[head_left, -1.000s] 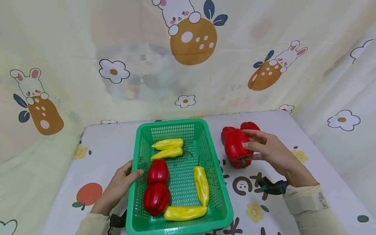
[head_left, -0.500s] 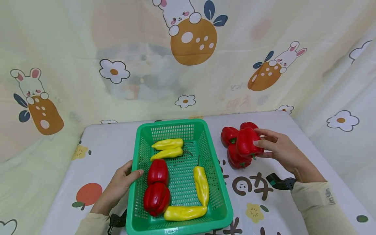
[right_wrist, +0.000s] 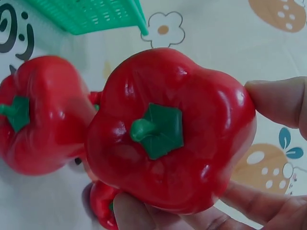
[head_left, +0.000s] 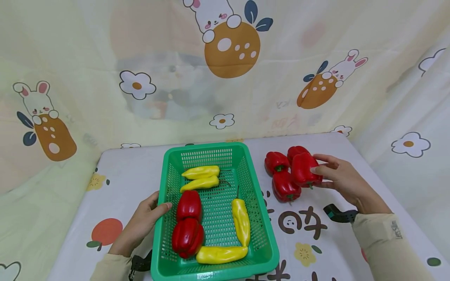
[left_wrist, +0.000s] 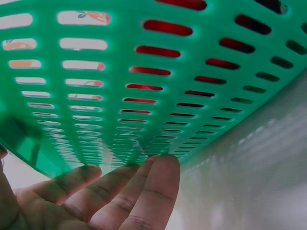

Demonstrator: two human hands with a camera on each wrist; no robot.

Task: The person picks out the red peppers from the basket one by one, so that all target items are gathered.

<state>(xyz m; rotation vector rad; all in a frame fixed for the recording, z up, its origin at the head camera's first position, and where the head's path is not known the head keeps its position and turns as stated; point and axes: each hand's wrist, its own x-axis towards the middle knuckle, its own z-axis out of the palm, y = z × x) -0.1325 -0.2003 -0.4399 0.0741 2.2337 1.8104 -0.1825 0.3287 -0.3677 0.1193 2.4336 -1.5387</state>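
My right hand point(head_left: 346, 181) holds a glossy red bell pepper point(head_left: 304, 168) between thumb and fingers. Its green stem point(right_wrist: 160, 132) faces the right wrist camera. Several other red bell peppers point(head_left: 286, 186) are grouped beside it, to the right of the green plastic basket point(head_left: 219, 212). My left hand point(head_left: 142, 220) grips the basket's left side, thumb over the rim. In the left wrist view its fingers point(left_wrist: 156, 191) lie along the outside of the slotted wall. Two red bell peppers point(head_left: 188, 236) lie inside on the left, with several long yellow peppers point(head_left: 241, 222) around them.
A white patterned cloth point(head_left: 130, 183) covers the table. Behind it hangs a curtain point(head_left: 168, 47) printed with rabbits and flowers, which also closes in both sides. A black strap with a camera mount point(head_left: 341, 214) sits on the right wrist.
My right hand has moved right with the red bell pepper, off the front of the group to its right side. The left hand and the basket stay in place.
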